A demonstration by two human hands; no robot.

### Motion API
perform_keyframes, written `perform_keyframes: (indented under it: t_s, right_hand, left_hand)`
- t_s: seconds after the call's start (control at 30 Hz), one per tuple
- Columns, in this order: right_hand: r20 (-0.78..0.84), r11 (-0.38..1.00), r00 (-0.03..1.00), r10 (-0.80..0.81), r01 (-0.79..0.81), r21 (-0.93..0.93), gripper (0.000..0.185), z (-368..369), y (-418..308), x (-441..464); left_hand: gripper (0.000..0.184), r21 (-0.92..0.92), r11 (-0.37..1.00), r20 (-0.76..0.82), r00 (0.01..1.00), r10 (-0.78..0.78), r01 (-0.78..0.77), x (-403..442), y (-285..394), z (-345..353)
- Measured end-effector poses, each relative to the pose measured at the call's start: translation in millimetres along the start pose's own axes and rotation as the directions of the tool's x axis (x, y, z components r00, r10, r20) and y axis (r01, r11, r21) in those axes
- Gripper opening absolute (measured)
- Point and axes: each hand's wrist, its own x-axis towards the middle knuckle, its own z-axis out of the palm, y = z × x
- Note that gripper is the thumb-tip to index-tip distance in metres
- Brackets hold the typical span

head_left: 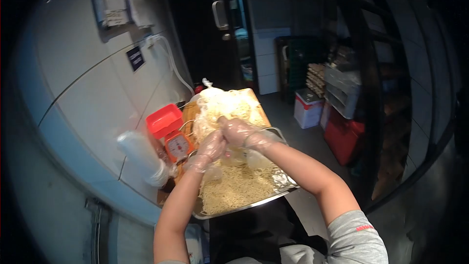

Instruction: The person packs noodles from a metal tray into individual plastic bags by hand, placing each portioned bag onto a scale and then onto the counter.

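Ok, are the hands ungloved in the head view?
No, the left hand and right hand both wear clear plastic gloves that reach past the wrists.

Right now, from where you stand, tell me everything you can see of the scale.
The scale is orange-red, apparently plastic, with a round white dial on its front and a brighter red, open rectangular pan on top. It sits between the tiled wall and the noodles, dial turned toward the camera. Its reading is too small to make out, and its base is partly hidden. Neither of the hands touches it.
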Motion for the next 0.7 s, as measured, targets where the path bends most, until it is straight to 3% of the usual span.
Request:
perform_keyframes:
  t_s: [0.07, 0.2, 0.27, 0.3, 0.33, 0.4, 0.47, 0.5, 0.6, 0.63, 0.7]
  right_hand:
    - [0.079, 0.998, 0.996, 0.031, -0.026, -0.062, 0.041, -21.7, -12.9, -14.5]
    - [0.021, 0.993, 0.993, 0.119, -0.119, 0.014, 0.041, -40.4, 0.3, -27.7]
    - [-0.006, 0.990, 0.990, 0.138, -0.137, 0.042, 0.041, -46.4, 21.0, -31.7]
    - [0.114, 0.984, 0.979, 0.167, -0.158, -0.082, 0.043, -38.9, 36.4, -24.7]
    - [0.232, 0.968, 0.953, 0.193, -0.146, -0.206, 0.048, -31.5, 51.4, -18.0]
    - [0.293, 0.983, 0.950, 0.107, -0.056, -0.177, 0.063, -16.1, 53.8, -24.6]
    - [0.208, 1.000, 0.978, 0.016, -0.014, -0.011, 0.070, 7.4, 52.8, -29.4]
    - [0.162, 0.997, 0.987, -0.018, 0.006, 0.070, 0.074, 17.9, 49.5, -31.4]
    - [0.170, 0.981, 0.968, 0.184, -0.191, 0.026, 0.072, 24.2, 19.5, -42.1]
    - [0.098, 0.965, 0.971, 0.218, -0.229, 0.125, 0.071, 36.8, 22.6, -37.1]
    - [0.221, 0.966, 0.955, 0.197, -0.152, -0.207, 0.046, 30.4, 29.6, -25.2]
  left_hand:
    - [0.021, 0.003, 0.999, 0.016, 0.999, -0.032, 0.032, -5.5, 19.1, -2.9]
    - [0.022, 0.063, 0.980, 0.052, 0.980, -0.194, 0.190, -10.5, 27.7, -17.3]
    - [0.024, -0.120, 0.963, 0.041, 0.970, -0.239, 0.242, -8.0, -2.5, -22.0]
    - [0.025, -0.210, 0.941, 0.026, 0.963, -0.268, 0.267, -9.6, -13.6, -25.7]
    - [0.027, -0.153, 0.969, 0.019, 0.981, -0.193, 0.194, -15.0, -8.6, -30.0]
    - [0.032, -0.031, 0.998, 0.011, 0.998, -0.054, 0.055, -20.0, 15.1, -35.3]
    - [0.041, 0.099, 0.979, 0.073, 0.980, -0.188, 0.180, -2.9, 15.5, -33.9]
    - [0.045, 0.123, 0.982, 0.091, 0.983, -0.158, 0.146, 4.6, 12.8, -33.1]
    - [0.056, 0.288, 0.957, 0.141, 0.987, -0.073, 0.030, 11.2, 22.1, -25.8]
    - [0.058, 0.405, 0.914, 0.135, 0.989, -0.060, 0.000, 3.9, 40.9, -26.7]
    - [0.060, 0.532, 0.847, 0.138, 0.987, -0.086, -0.001, -2.8, 52.5, -27.8]
